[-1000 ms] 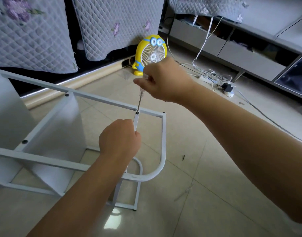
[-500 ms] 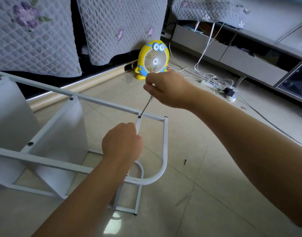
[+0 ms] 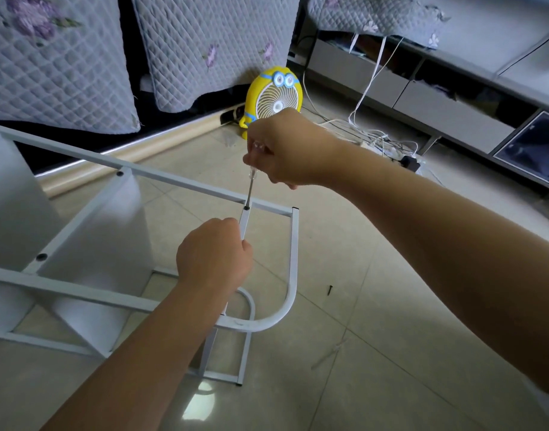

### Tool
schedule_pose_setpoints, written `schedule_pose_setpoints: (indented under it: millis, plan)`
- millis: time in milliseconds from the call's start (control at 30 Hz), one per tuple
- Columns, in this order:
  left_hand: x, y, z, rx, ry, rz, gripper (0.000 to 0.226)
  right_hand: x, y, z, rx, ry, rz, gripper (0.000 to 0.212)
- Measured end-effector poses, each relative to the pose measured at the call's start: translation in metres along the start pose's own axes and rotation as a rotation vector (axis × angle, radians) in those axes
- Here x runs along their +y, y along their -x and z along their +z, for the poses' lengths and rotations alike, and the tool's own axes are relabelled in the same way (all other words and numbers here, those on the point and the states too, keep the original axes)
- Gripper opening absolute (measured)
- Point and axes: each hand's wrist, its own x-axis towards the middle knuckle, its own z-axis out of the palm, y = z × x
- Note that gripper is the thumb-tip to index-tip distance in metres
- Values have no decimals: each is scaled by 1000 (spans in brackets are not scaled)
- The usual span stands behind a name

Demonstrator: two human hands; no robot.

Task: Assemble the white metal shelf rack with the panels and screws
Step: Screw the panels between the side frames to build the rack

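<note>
The white metal shelf rack (image 3: pixel 293 253) lies on its side on the tiled floor, its curved end frame nearest me. White panels (image 3: pixel 89 244) stand fitted inside it on the left. My left hand (image 3: pixel 214 259) grips a thin white crossbar (image 3: pixel 244 223) just below the top rail. My right hand (image 3: pixel 282 150) holds a screwdriver (image 3: pixel 251 188) by its clear handle, the tip set on a black screw (image 3: pixel 246 208) in the rail. A loose black screw (image 3: pixel 330 289) lies on the floor to the right.
A yellow desk fan (image 3: pixel 274 98) stands behind the rack by the sofa base. White cables and a power strip (image 3: pixel 388 147) trail across the floor at right. A small white piece (image 3: pixel 329 354) lies on the tiles. A low grey cabinet (image 3: pixel 438 98) runs along the right.
My right hand has turned and shifted slightly with the screwdriver, whose shaft went from upright to tilted and back toward upright. My left hand keeps its hold on the crossbar.
</note>
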Motion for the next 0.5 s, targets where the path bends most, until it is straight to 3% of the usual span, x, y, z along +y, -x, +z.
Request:
schedule_pose_setpoints:
  millis: [100,233,333,500]
  plan:
    - [0,0,0,5,-10,-8,28,-1,-6,5,47,54,177,42]
    - [0,0,-2,9,-4,-21,38,-7,-8,12,131,87,288,43]
    - [0,1,-3,-3,10,-23,39,-11,-3,13,136,142,243,35]
    - [0,3,-5,-16,50,-34,37,-13,8,6,59,279,-8,28]
